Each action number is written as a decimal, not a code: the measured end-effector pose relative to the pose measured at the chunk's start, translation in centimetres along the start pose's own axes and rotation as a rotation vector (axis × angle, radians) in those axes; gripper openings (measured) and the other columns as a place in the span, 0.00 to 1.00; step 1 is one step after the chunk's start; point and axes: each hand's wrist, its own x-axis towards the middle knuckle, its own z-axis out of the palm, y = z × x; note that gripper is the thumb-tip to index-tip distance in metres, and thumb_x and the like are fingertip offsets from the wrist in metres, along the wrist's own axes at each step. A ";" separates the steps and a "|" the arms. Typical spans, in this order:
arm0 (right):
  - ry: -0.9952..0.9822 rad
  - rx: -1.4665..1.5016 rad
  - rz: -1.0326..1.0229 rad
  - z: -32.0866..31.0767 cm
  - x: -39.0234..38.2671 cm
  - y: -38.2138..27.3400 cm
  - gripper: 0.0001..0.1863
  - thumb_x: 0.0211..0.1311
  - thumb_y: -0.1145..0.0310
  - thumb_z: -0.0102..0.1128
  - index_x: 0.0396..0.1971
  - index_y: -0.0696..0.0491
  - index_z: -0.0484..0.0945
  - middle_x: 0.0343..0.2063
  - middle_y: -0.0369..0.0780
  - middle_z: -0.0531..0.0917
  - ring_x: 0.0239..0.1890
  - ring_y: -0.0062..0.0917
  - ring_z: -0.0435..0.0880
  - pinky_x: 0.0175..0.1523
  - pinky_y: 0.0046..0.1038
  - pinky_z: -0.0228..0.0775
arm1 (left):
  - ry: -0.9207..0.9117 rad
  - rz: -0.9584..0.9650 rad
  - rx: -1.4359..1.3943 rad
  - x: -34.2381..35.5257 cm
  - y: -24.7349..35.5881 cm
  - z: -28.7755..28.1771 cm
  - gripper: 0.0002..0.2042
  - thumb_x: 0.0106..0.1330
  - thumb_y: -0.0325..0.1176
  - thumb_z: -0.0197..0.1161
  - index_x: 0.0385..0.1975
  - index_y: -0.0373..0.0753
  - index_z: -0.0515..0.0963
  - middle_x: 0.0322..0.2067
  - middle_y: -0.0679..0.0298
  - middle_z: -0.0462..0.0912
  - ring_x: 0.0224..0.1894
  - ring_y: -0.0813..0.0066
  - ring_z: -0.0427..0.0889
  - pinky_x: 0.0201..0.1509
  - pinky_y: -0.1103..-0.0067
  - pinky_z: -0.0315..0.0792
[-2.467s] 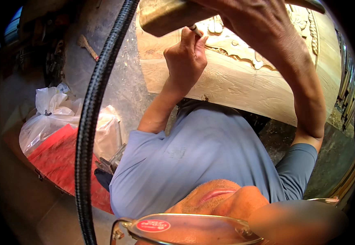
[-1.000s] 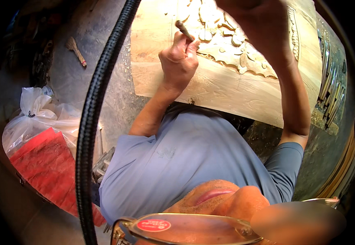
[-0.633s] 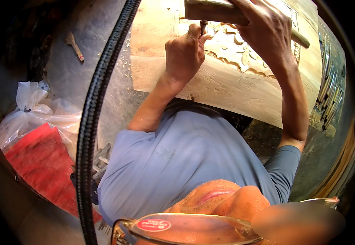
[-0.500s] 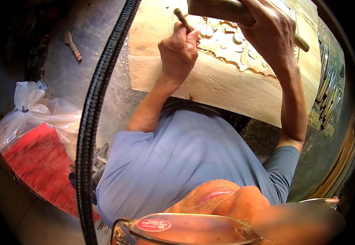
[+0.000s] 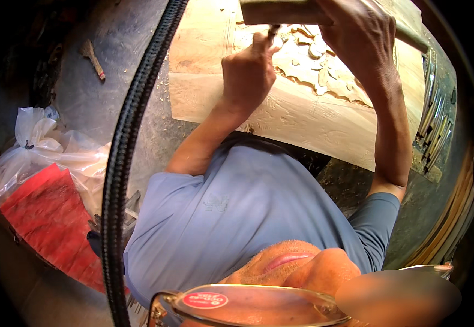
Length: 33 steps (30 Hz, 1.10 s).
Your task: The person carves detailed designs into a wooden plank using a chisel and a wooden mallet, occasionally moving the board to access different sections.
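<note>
A pale wooden board (image 5: 210,98) with a leafy relief carving (image 5: 324,71) fills the upper middle of the head view. Over the carving, my left hand (image 5: 248,76) is closed around a carving chisel (image 5: 273,31), whose upper end shows just past the fingers. The chisel's cutting end is hidden. My right hand (image 5: 360,41) grips a wooden mallet (image 5: 286,12), with its handle running out to the right behind the wrist. The mallet's block-shaped head hangs right by the chisel's top; whether they touch I cannot tell.
Several carving tools (image 5: 436,128) lie in a row right of the board. A clear plastic bag (image 5: 32,131) and a red sheet (image 5: 54,218) are at the left. A short wooden stick (image 5: 92,59) lies on the grey surface. A black braided cable (image 5: 121,147) crosses the view.
My left hand has shifted slightly right and turned, so the chisel now tilts the other way. The mallet has moved a little left and now overlaps the chisel's top.
</note>
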 end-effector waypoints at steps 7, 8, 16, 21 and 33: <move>0.256 0.438 0.406 -1.8 0.2 -1.4 0.25 0.58 0.79 0.71 0.58 0.55 0.83 0.42 0.45 0.91 0.41 0.26 0.92 0.45 0.30 0.87 | 0.074 -0.330 -0.485 -0.1 -0.5 0.2 0.05 0.75 0.25 0.65 0.39 0.29 0.80 0.26 0.58 0.90 0.30 0.72 0.93 0.33 0.79 0.85; 0.243 0.532 0.396 -1.3 0.5 -1.8 0.25 0.58 0.80 0.70 0.58 0.55 0.83 0.41 0.44 0.91 0.40 0.27 0.92 0.44 0.31 0.87 | 0.078 -0.306 -0.447 -0.3 -0.7 0.1 0.04 0.75 0.25 0.65 0.39 0.30 0.80 0.26 0.59 0.90 0.29 0.71 0.93 0.32 0.78 0.85; 0.120 0.058 0.089 -1.0 0.5 -0.5 0.27 0.58 0.82 0.62 0.58 0.46 0.86 0.37 0.39 0.90 0.31 0.24 0.89 0.32 0.29 0.83 | 0.089 -0.200 -0.346 -0.2 -0.3 0.4 0.04 0.72 0.24 0.66 0.37 0.33 0.77 0.23 0.57 0.87 0.25 0.65 0.90 0.27 0.73 0.81; 0.217 0.128 0.136 -0.2 0.5 -0.2 0.28 0.60 0.82 0.62 0.59 0.43 0.85 0.41 0.39 0.91 0.29 0.23 0.89 0.31 0.27 0.82 | 0.082 -0.248 -0.464 -0.5 -0.9 0.8 0.04 0.76 0.25 0.64 0.41 0.30 0.81 0.29 0.59 0.90 0.32 0.71 0.93 0.36 0.78 0.87; 0.402 0.510 0.306 -0.3 0.6 -2.8 0.23 0.61 0.80 0.65 0.58 0.58 0.83 0.36 0.42 0.90 0.32 0.25 0.90 0.38 0.27 0.83 | 0.120 -0.315 -0.493 -0.8 -0.6 0.8 0.06 0.76 0.26 0.65 0.40 0.28 0.79 0.28 0.57 0.90 0.30 0.72 0.92 0.33 0.79 0.86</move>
